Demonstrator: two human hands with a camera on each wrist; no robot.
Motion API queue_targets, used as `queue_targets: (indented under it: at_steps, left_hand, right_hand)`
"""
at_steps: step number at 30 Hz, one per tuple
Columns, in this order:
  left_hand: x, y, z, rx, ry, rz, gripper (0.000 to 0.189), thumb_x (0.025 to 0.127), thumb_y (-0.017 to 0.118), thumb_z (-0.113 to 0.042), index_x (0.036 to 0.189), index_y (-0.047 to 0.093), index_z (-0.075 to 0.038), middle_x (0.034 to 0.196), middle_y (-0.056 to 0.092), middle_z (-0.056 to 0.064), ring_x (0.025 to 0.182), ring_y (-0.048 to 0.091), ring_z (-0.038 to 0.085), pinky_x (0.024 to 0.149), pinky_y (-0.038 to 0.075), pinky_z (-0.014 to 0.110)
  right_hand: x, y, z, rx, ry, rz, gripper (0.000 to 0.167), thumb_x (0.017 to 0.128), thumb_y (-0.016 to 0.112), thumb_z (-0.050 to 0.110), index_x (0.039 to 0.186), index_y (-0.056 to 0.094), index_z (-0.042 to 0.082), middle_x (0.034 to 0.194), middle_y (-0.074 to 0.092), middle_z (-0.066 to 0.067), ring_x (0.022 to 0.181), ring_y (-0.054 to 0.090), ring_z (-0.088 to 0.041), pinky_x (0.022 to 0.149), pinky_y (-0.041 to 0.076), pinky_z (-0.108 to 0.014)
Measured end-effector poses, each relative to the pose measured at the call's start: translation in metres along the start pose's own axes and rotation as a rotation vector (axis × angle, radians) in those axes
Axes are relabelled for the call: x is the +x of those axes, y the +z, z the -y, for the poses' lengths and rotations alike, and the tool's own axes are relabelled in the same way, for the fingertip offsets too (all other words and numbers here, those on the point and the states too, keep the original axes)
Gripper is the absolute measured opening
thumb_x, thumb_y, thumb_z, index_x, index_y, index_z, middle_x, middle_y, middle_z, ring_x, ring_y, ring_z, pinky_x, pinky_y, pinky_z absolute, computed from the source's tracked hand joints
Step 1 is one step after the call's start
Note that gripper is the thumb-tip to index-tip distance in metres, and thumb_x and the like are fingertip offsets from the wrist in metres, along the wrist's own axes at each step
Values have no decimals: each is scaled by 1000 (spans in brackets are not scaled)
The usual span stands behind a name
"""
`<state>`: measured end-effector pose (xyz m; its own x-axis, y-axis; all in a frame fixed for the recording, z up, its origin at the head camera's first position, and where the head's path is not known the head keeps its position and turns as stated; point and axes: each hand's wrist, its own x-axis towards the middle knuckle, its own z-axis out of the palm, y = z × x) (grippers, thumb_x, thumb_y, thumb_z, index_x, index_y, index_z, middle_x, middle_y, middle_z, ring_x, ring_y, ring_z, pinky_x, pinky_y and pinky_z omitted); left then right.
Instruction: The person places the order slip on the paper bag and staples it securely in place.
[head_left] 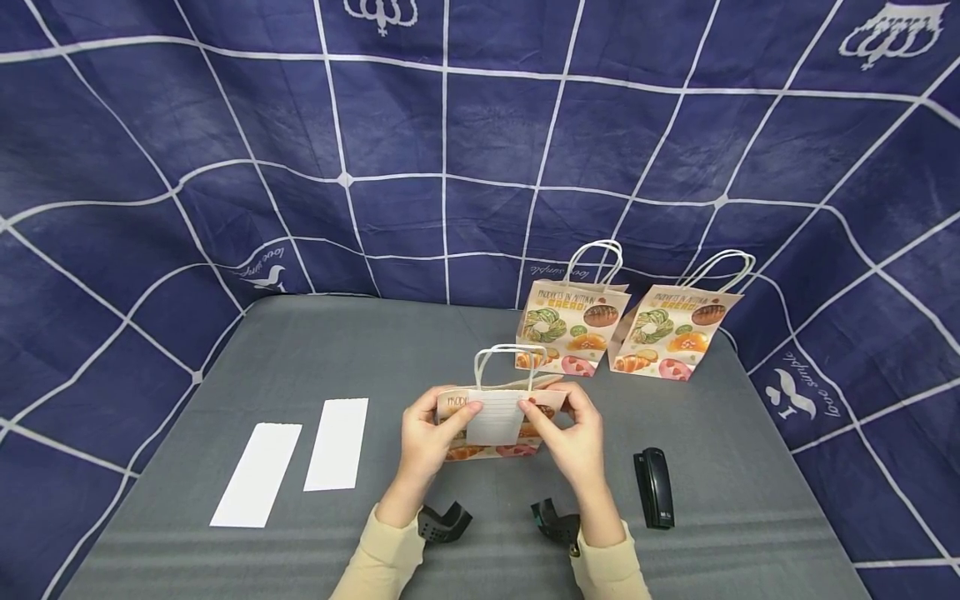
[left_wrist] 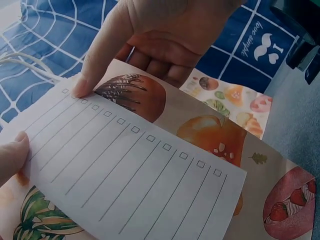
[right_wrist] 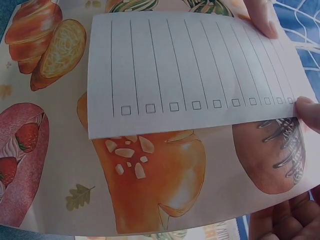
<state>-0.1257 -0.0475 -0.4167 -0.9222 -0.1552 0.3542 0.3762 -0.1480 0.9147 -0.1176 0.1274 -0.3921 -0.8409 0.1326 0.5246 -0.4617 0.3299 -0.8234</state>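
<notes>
A printed paper bag [head_left: 465, 452] with white twisted handles [head_left: 480, 367] stands at the front middle of the table, tilted toward me. A white lined slip [head_left: 495, 421] with a row of small checkboxes lies against the bag's front, near its top edge. My left hand [head_left: 424, 433] grips the bag's top left side, its thumb pressing the slip. On the other side my right hand [head_left: 579, 432] pinches slip and bag the same way, fingers behind the bag's wall. In the right wrist view the slip [right_wrist: 190, 65] covers part of the printed breads.
Two similar bags, one [head_left: 573, 325] beside the other [head_left: 678, 333], stand at the back right. A black stapler [head_left: 657, 487] lies right of my right hand. Two blank white slips, one [head_left: 336, 443] near the other [head_left: 257, 475], lie at left. A blue grid cloth [head_left: 390, 217] hangs behind the table.
</notes>
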Motion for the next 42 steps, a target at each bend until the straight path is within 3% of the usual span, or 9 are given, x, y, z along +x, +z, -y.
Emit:
queue_targets:
  at_steps: [12,17,21,27,31,34,36,39,42]
  left_hand:
    - [0,1,-1,-4,-44,1,13,75,72,10,86,65,12,73,67,-3,63,59,6,54,50,22]
    - [2,-2,19,-16,-66,-2,13,75,73,9,86,65,10,72,67,-3,63,60,8,54,51,24]
    - [2,-4,28,-20,-59,-2,14,75,75,5,86,67,8,72,67,-3,62,60,9,53,50,24]
    - [2,-5,29,-34,-56,4,14,76,75,4,86,66,9,71,67,-3,62,61,9,52,50,23]
    - [2,-7,29,-53,-92,4,17,76,76,1,86,66,10,71,67,-2,61,61,10,50,50,24]
    - [3,-8,30,-64,-117,12,18,77,75,0,88,65,11,71,69,-1,60,63,12,49,52,26]
    - [3,-8,30,-66,-123,22,19,77,75,0,89,65,11,72,69,1,60,64,13,49,52,29]
    - [3,-9,31,-65,-122,31,19,78,75,-1,89,65,11,72,69,2,60,65,14,49,53,30]
    - [3,-9,31,-68,-121,29,19,77,75,-1,88,65,11,72,69,2,59,64,14,48,53,29]
  right_hand:
    - [0,0,-1,-3,-6,1,21,72,76,-5,85,60,-3,86,63,-14,68,54,-27,63,45,-23]
    - [1,0,-1,-1,-14,3,20,73,76,-6,85,60,-3,87,63,-15,68,54,-28,63,45,-24]
    - [0,-1,0,-6,-3,-5,22,72,77,-5,84,59,-4,86,64,-15,67,55,-25,62,47,-32]
    - [-1,0,2,-53,2,-85,39,66,81,-5,90,51,-6,82,63,-15,67,55,-21,63,46,-29]
    - [0,1,3,-95,-55,-140,48,62,83,-6,98,51,-11,92,56,-23,80,53,-27,73,45,-34]
    - [0,0,3,-90,-61,-127,53,62,82,-7,105,52,-12,98,56,-25,86,54,-25,78,44,-38]
    - [1,-1,3,-85,-45,-94,50,64,81,-7,106,55,-11,95,61,-23,84,58,-22,77,45,-34]
    - [0,-2,3,-83,-22,-47,39,67,80,-6,100,60,-8,85,66,-16,74,61,-19,72,45,-28]
    - [0,-3,3,-75,-22,-20,31,69,79,-6,95,62,-6,82,66,-15,71,62,-20,71,46,-29]
